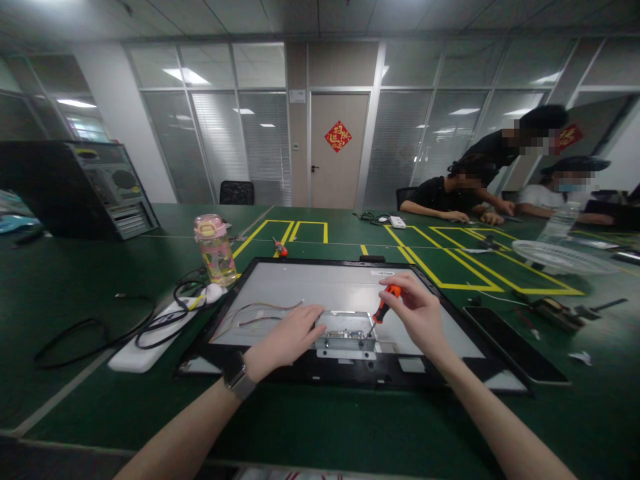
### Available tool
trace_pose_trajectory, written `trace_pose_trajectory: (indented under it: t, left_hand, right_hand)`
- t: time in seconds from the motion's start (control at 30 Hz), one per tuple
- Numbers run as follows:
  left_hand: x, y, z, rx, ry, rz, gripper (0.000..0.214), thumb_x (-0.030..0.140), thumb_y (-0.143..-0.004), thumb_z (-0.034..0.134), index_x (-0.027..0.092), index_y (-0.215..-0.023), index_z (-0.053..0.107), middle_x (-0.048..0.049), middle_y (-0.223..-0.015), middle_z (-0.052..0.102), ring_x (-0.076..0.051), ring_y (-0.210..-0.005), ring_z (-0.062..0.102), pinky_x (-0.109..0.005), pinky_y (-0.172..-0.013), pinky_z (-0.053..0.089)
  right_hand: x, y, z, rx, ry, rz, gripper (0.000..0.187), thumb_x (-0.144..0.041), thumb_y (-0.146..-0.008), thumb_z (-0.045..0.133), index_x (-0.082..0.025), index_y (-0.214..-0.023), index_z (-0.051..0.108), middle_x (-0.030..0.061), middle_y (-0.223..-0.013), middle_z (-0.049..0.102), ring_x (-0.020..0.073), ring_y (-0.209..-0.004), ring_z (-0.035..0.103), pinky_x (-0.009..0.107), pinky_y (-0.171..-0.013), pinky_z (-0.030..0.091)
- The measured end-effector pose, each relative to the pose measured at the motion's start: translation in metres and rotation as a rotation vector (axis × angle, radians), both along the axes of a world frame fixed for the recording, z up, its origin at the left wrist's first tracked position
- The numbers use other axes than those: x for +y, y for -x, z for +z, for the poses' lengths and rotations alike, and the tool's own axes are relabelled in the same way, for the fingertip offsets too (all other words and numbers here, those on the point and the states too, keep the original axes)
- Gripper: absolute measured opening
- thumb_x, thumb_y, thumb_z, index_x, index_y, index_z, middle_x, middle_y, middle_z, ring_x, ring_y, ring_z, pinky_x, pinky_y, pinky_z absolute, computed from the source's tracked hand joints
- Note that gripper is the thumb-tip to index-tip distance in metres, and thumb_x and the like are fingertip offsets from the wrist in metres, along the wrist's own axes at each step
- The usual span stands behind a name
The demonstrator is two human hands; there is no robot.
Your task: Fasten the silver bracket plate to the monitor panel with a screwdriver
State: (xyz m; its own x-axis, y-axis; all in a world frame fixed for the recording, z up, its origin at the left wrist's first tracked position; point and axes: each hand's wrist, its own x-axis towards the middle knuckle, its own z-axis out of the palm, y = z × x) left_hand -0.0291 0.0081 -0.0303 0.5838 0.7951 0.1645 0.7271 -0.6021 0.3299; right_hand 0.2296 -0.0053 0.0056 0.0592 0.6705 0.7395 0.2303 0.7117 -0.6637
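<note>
A flat monitor panel (345, 280) lies back-side up on the table, its frame black and its back plate silvery. On its near half sits a metal bracket (345, 352) with a row of connectors. My right hand (415, 313) grips an orange and black screwdriver (384, 308) between thumb and fingers. The screwdriver tilts, and its tip meets the right end of the bracket. My left hand (293, 335), with a watch on the wrist, lies at the bracket's left end, fingers stretched out. Thin wires (270, 308) run across the panel left of the bracket.
A white power strip (145, 347) with black cables and a pink-lidded bottle (216, 253) stand left. A computer case (75, 187) is farther back. A dark phone-like slab (515, 343) and a dark tool (555, 313) lie right. Several people (440, 200) are at the far right.
</note>
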Motion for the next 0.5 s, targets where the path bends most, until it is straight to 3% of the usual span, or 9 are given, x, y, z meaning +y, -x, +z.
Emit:
trace_pose_trajectory:
  t: [0.23, 0.33, 0.5]
  left_hand:
    - [-0.0001, -0.0004, 0.0004, 0.013, -0.011, -0.006, 0.041, 0.037, -0.102, 0.037, 0.015, -0.135, 0.046, -0.012, -0.141, 0.051, -0.022, -0.131, 0.047, -0.039, -0.116, 0.025]
    - [-0.0012, -0.0006, 0.0026, 0.014, 0.001, -0.004, 0.041, 0.038, -0.102, 0.036, 0.015, -0.136, 0.046, -0.0128, -0.141, 0.051, -0.023, -0.131, 0.047, -0.041, -0.116, 0.026]
    - [0.0011, 0.0003, -0.0006, 0.004, -0.007, -0.013, 0.042, 0.039, -0.102, 0.036, 0.017, -0.135, 0.046, -0.0118, -0.141, 0.051, -0.022, -0.131, 0.047, -0.04, -0.116, 0.025]
  right_hand:
    - [-0.0034, -0.0019, -0.0012, -0.023, 0.065, 0.097, 0.027, -0.033, -0.095, 0.049, -0.025, -0.112, 0.068, 0.0072, -0.104, 0.069, 0.0231, -0.093, 0.066, 0.04, -0.085, 0.05]
    - [-0.0025, -0.0011, -0.0024, -0.018, 0.073, 0.086, 0.026, -0.033, -0.093, 0.053, -0.024, -0.114, 0.067, 0.0064, -0.096, 0.069, 0.0227, -0.09, 0.065, 0.039, -0.082, 0.052]
    - [-0.0011, 0.0005, -0.0006, -0.046, 0.004, 0.016, 0.016, -0.033, -0.085, 0.066, -0.026, -0.097, 0.072, 0.0047, -0.089, 0.061, 0.0217, -0.087, 0.059, 0.037, -0.078, 0.05]
